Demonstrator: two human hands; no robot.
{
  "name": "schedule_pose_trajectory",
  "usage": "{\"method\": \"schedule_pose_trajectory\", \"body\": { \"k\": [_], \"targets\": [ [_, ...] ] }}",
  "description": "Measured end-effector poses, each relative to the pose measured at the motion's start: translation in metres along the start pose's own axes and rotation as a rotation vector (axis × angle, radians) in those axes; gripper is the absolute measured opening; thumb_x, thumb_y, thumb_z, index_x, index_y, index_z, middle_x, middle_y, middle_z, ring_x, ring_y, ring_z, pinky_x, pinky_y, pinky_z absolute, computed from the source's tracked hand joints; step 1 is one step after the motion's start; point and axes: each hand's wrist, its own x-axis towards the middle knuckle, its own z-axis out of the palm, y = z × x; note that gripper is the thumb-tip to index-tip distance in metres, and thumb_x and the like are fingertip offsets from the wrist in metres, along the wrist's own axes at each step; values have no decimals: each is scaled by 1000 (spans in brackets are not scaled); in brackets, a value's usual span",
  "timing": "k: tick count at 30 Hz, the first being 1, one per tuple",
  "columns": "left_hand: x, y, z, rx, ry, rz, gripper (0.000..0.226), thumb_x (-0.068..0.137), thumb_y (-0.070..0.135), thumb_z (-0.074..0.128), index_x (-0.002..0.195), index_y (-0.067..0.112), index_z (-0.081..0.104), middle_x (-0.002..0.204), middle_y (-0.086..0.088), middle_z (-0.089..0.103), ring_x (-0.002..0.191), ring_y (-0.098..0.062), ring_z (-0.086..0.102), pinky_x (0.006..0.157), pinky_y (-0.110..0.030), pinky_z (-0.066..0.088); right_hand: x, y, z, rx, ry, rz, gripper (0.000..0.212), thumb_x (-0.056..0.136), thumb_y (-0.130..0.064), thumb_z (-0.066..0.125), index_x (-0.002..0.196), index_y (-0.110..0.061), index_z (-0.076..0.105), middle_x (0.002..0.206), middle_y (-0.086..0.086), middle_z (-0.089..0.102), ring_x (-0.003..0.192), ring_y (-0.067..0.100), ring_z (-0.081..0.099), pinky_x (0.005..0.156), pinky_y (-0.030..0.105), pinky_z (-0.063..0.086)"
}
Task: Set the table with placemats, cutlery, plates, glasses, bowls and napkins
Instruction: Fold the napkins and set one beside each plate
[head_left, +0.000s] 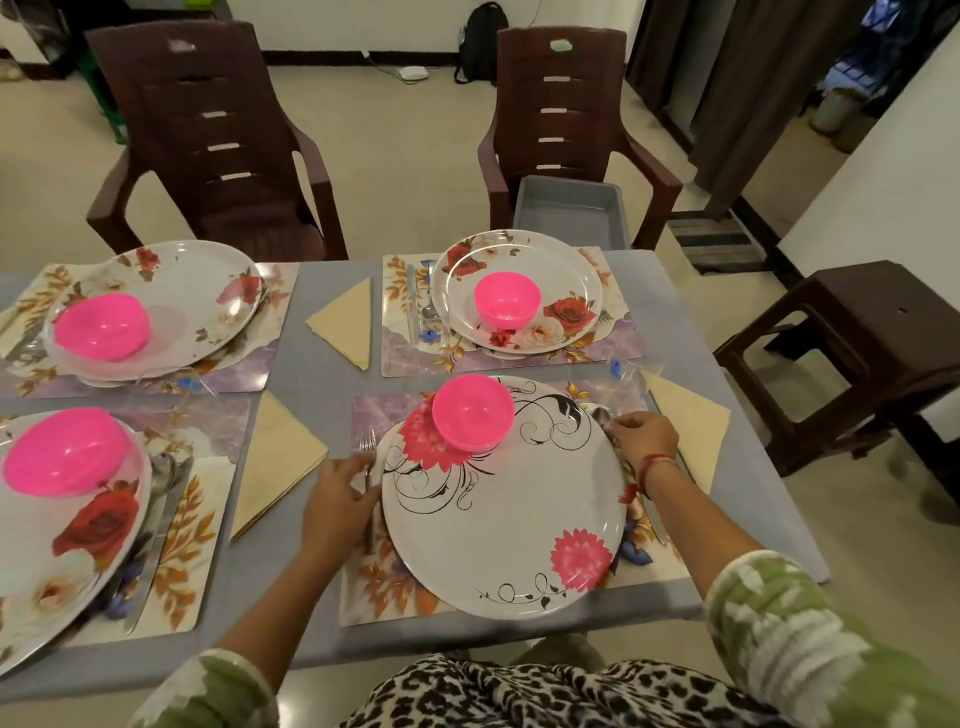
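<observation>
Forearms flank the near plate; left hand grips a fork at its left rim, right hand pinches a spoon at its right rim, near the worktop edge.

The desk carries four placemats, four large plates and four pink bowls. Three folded napkins are in view. Of the cutlery, a spoon shows at three settings, a knife at two and a fork at one. The far-left setting's pieces are too blurred to count, as are the clear glasses. Beyond the desk there are two brown chairs, one grey tray and one dark stool.
</observation>
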Motion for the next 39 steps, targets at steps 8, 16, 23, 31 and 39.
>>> {"method": "schedule_pose_trajectory", "body": {
  "k": [8, 16, 23, 31, 39],
  "targets": [
    [-3, -6, -3, 49, 12, 7, 38, 87, 17, 66, 125, 17, 61, 110, -8, 57, 65, 2, 48, 71, -25, 38, 4, 2, 6, -33, 11, -16, 15, 81, -11, 69, 94, -4, 72, 97, 13, 70, 92, 29, 62, 76, 23, 40],
    [-10, -7, -2, 28, 11, -10, 40, 86, 16, 67, 125, 17, 60, 108, -6, 53, 70, -6, 53, 74, -24, 41, 7, 8, 2, -29, 29, -49, 19, 82, -11, 66, 100, -6, 70, 100, 13, 69, 90, 26, 61, 77, 24, 42],
    [-13, -9, -2, -57, 70, -21, 34, 87, 16, 65, 121, 15, 59, 110, -9, 57, 85, -21, 58, 76, -33, 48, -32, 45, -19, -199, 72, -161, 18, 86, -17, 65, 99, -5, 68, 100, 14, 64, 87, 29, 61, 77, 34, 50],
    [-15, -1, -2, -51, 86, 27, 26, 88, 15, 65, 113, 9, 64, 100, -10, 57, 70, -13, 55, 70, -26, 39, -46, 61, -23, -250, 101, -162, 12, 87, -16, 63, 87, -7, 69, 85, 11, 68, 75, 23, 60, 70, 31, 51],
    [-16, 2, -3, -60, 77, 23, 28, 88, 17, 65, 115, 9, 64, 101, -11, 57, 76, -17, 56, 71, -28, 42, -50, 62, -21, -260, 134, -159, 14, 88, -14, 61, 82, -4, 69, 81, 13, 67, 70, 20, 57, 65, 24, 42]
  ]
}}
